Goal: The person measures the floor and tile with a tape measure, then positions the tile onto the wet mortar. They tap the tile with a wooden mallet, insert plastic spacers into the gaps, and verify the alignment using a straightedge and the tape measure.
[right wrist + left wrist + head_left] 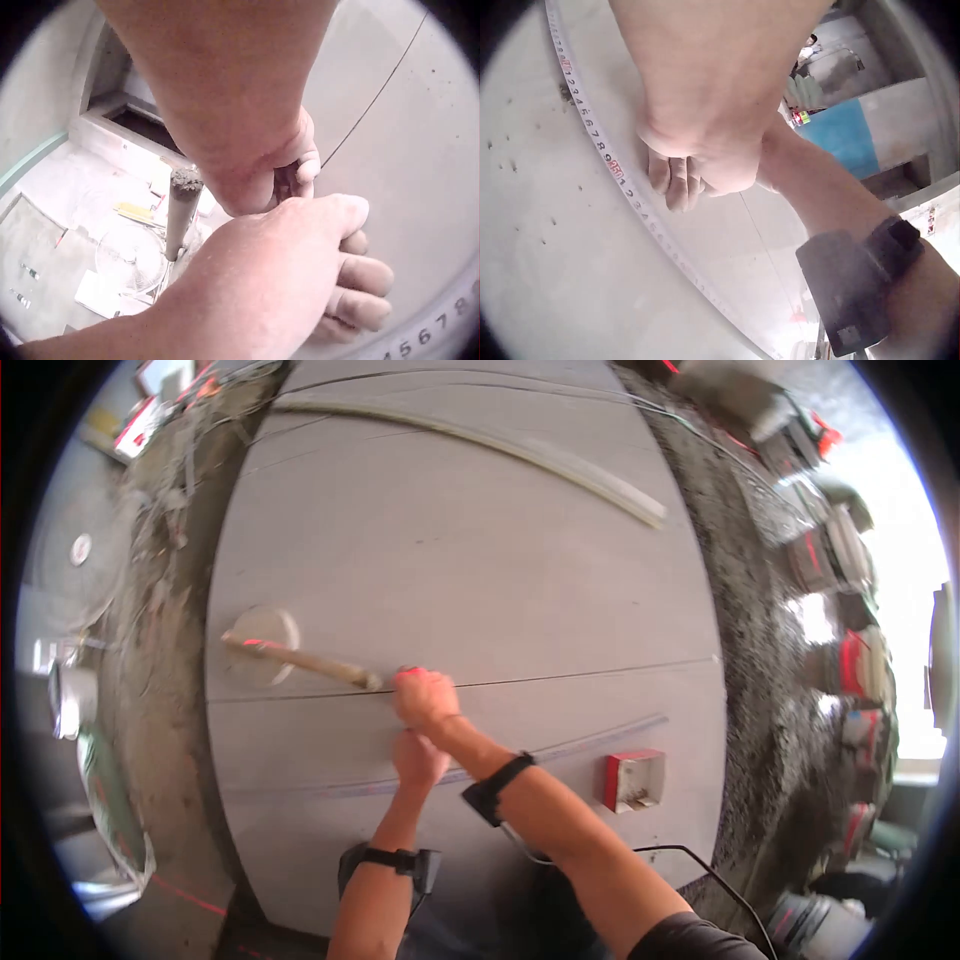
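Both hands work close together over a large grey panel (pixel 450 580) with a thin dark line running across it. My right hand (pixel 426 698) lies just beyond the left, fingers curled, a red patch on its knuckles. In the right wrist view a dark gap shows between its thumb and fingers; I cannot tell what it holds. My left hand (pixel 277 262) is directly below it, fingers bent toward the panel, thumb side against the right hand. A measuring tape (pixel 600 139) with black and red numerals stretches across the panel beside the left fingers.
Left of the hands, a stick (pixel 310 662) overlaps a round pale disc (pixel 266 628). A red-sided, open square box (pixel 654 770) lies at right. Across the far part runs a long pale strip (pixel 520 452). Buckets (pixel 830 555) line the right side; loose wires (pixel 185 470) hang at upper left.
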Available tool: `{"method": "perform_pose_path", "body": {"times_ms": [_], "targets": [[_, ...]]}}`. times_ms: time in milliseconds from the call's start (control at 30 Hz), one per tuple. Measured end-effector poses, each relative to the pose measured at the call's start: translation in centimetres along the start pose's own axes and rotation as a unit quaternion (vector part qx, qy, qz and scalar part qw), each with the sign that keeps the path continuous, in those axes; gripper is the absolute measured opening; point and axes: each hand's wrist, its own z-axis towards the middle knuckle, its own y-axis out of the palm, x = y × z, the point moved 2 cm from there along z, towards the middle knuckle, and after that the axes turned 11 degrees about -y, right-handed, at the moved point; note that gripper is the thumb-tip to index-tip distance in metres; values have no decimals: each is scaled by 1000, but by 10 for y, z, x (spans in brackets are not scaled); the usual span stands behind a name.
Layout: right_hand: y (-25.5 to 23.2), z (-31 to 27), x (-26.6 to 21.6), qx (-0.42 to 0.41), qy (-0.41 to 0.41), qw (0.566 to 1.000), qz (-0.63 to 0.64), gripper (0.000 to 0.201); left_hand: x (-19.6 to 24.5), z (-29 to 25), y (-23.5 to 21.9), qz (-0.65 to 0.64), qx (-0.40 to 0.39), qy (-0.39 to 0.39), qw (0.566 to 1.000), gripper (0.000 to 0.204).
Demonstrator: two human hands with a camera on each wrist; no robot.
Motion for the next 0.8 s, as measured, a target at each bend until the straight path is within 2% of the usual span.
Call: {"method": "perform_pose_path", "body": {"times_ms": [67, 100, 167, 267, 300, 333, 400, 433, 467, 500, 533, 600, 633, 733, 767, 800], "targets": [[11, 1, -2, 76, 41, 995, -50, 16, -5, 3, 3, -32, -19, -7, 999, 23], [7, -1, 2, 78, 54, 994, -56, 16, -1, 3, 3, -36, -27, 4, 999, 23], [-1, -2, 3, 37, 18, 999, 17, 15, 1, 4, -2, -58, -30, -89, 994, 24], [7, -10, 2, 63, -4, 998, 5, 13, 5, 3, -7, -71, -19, -47, 996, 25], [3, -11, 3, 74, 8, 997, 0, 12, 8, 5, -11, -58, -51, -71, 994, 29], [-1, -12, 7, 78, 14, 997, -1, 12, 6, 6, -10, -56, -53, -64, 995, 29], [-8, -15, 13, 45, 16, 997, 61, 14, 2, 4, -9, -126, -22, -53, 990, 31], [-11, -16, 19, 49, 22, 997, 61, 14, 13, 3, -18, -124, -24, -47, 991, 31], [-12, -20, 28, 28, 36, 998, 47, 15, 20, -1, -28, -192, -88, -113, 971, 32], [-13, -25, 39, 5, 49, 998, 31, 15, 29, -3, -33, -258, -151, -178, 938, 35], [-15, -33, 55, 8, 54, 998, 29, 15, 33, -4, -33, -259, -155, -173, 938, 35], [-26, -63, 96, 76, 66, 994, -42, 15, 31, -4, -30, -295, -144, -197, 924, 36], [-38, -80, 116, 70, 79, 992, -71, 14, 34, -4, -33, -289, -150, -200, 924, 35], [-71, -125, 196, 37, 131, 985, -109, 15, 44, -1, -34, -226, -119, -180, 950, 35], [-84, -141, 224, 34, 154, 980, -123, 15, 45, 4, -25, -169, -66, -98, 978, 32], [-96, -159, 251, 29, 176, 975, -135, 14, 65, 7, -24, -165, -68, -93, 980, 32]]}}
